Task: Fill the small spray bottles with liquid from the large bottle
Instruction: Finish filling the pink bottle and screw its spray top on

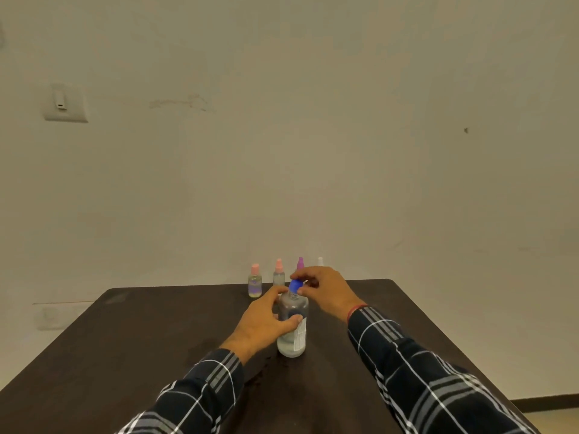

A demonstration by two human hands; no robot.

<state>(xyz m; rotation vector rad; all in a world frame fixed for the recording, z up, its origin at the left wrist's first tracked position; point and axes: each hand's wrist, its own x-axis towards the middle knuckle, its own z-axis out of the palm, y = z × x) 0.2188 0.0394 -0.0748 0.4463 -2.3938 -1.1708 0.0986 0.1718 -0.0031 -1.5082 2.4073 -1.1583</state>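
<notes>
Our left hand (266, 317) wraps the large bottle (293, 332), upright on the table (156, 339), we think to keep it steady. Our right hand (324, 289) pinches its blue cap (295, 286) from above, probably to unscrew it; the small spray bottles (255, 281) wait behind in a row.

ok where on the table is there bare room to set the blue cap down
Widest bare patch: the table's left side, from the left sleeve out to the left edge. A narrower strip lies between the right sleeve and the right edge. Crowded: the far middle, where the small spray bottles stand behind the large bottle, left hand and right hand.
</notes>
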